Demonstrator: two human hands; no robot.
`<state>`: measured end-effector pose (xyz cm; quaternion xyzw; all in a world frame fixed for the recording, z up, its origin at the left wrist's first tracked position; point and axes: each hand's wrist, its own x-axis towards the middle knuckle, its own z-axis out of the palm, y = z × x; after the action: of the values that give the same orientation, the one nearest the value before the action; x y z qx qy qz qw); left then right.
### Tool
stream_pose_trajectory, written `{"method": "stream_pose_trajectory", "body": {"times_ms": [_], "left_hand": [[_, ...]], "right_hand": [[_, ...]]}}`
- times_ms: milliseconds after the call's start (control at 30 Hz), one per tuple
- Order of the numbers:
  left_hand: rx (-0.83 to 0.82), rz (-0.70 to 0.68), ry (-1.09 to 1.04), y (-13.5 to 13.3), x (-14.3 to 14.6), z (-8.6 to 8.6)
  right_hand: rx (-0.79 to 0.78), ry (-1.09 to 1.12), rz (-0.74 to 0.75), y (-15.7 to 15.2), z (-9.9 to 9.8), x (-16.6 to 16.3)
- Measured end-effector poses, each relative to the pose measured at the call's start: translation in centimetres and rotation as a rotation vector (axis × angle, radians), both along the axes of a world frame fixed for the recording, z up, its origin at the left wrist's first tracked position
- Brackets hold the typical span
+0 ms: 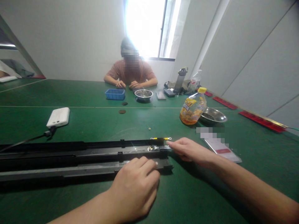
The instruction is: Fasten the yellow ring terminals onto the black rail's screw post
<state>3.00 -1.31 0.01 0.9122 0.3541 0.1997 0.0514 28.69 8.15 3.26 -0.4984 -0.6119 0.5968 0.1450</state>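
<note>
Evidently the work was at an early or middle stage, judging by how the parts lay. Three long black rails lay side by side on the green table [210,193], their right ends close in front of the person.

The left hand [135,183] rested knuckles-up on the end of the near rail [70,172], fingers curled down onto its top face. Whether they hooked its edge or merely pressed could not be told.

The right hand [189,151] had its index finger stretched out, the tip touching the end of the middle rail [93,153], just beside a bright metal fitting [153,148] seated there. Its other fingers were tucked under, and nothing was seen in its hold.

Findings on progress:
- One fitting appeared to be in place on the middle rail; whether it was fastened could not be judged.
- A yellow-and-black strip [161,138] lay loose on the table, just behind the rail ends.
- A small ring [149,128] lay apart, farther back, unused.
- A steel bowl [213,116] of dark small parts stood to the right, beside a yellow-capped bottle [192,107].

On this evidence, loose pieces remained unfitted.

A white power bank [58,117] lay to the left. A co-worker [130,73] sat at the far side, hands near a blue tray [115,94].
</note>
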Motion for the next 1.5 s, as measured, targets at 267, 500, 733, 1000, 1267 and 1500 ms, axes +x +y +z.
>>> {"method": "stream_pose_trajectory", "body": {"times_ms": [267,500,733,1000,1267,1500], "left_hand": [[-0.009,-0.003,-0.004,-0.1,-0.1,0.0],[-0.016,-0.008,-0.008,0.1,-0.1,-0.1],[-0.009,-0.002,-0.001,0.1,-0.2,-0.2],[0.0,-0.001,0.011,0.1,-0.1,-0.2],[0.004,0.003,0.009,0.1,-0.2,-0.2],[0.01,0.001,-0.002,0.0,-0.2,-0.2]], "right_hand": [[0.176,-0.083,0.116,2.9,1.3,1.2],[0.248,-0.227,0.295,4.9,2.3,0.2],[0.295,-0.294,0.329,5.9,2.0,-0.4],[0.242,-0.292,0.327,5.9,1.7,-0.4],[0.119,-0.195,0.259,4.8,1.3,-0.4],[-0.061,-0.075,0.175,2.6,0.8,-0.1]]}}
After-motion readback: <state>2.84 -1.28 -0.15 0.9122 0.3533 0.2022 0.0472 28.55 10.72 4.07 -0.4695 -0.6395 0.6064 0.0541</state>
